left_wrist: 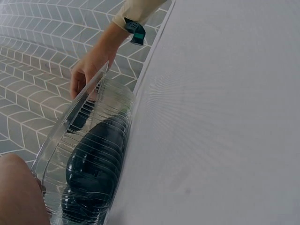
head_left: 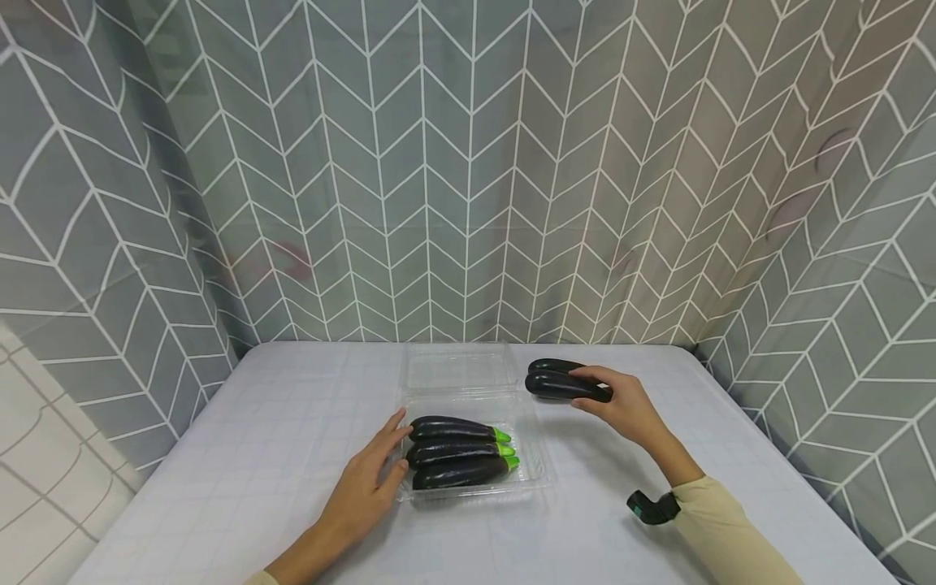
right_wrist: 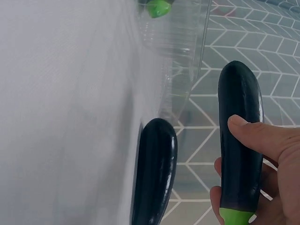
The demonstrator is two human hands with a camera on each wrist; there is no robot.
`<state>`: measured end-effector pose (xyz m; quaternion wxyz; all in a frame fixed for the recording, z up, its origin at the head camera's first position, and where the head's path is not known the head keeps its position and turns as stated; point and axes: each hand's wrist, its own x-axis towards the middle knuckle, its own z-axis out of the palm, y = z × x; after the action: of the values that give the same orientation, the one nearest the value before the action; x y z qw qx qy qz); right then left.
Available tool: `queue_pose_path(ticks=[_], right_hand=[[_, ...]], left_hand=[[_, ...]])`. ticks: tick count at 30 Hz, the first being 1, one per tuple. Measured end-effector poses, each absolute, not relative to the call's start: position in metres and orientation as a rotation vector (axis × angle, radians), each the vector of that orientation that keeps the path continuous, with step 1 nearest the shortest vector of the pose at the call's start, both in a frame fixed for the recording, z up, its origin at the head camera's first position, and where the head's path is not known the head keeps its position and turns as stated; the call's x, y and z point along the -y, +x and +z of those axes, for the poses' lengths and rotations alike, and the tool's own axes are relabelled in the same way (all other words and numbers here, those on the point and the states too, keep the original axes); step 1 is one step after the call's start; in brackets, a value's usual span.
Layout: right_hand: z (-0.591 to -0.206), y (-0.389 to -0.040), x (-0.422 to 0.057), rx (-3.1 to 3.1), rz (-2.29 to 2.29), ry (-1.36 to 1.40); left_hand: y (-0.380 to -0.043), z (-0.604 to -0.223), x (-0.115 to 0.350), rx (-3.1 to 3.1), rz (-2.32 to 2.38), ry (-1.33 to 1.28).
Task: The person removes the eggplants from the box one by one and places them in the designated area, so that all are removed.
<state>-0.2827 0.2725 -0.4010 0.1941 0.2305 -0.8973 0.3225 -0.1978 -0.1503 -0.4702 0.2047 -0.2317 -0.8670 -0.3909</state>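
Observation:
My right hand (head_left: 632,410) grips a dark eggplant (head_left: 563,385) near its green stem end. In the right wrist view this eggplant (right_wrist: 240,164) is raised off the table, with the thumb across its side and fingers wrapped behind. Another eggplant (right_wrist: 157,173) lies on the table beside it. Three eggplants (head_left: 453,452) rest side by side in a clear plastic clamshell box (head_left: 539,459), green stems pointing right. At the box's left wall, my left hand (head_left: 361,483) has its fingers spread, fingertips and thumb right at the rim.
The box's clear lid (head_left: 459,370) lies folded back behind it on the white tabletop (head_left: 292,406). A grey patterned curtain (head_left: 468,162) hangs behind the table and along its sides. A black wrist strap (head_left: 653,508) is on the right sleeve.

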Motion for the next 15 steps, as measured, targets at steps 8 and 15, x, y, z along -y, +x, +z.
queue_pose_path(ticks=[8,15], right_hand=[[-0.4069,-0.2848,-0.2762,2.545,0.899,0.607],[-0.4099,-0.2868,-0.2776,2.564,0.907,0.579]], left_hand=[[-0.1968,-0.4712,0.1501,2.402,-1.093,-0.649],[-0.198,-0.4711,0.1503,2.393,-1.094,-0.657]])
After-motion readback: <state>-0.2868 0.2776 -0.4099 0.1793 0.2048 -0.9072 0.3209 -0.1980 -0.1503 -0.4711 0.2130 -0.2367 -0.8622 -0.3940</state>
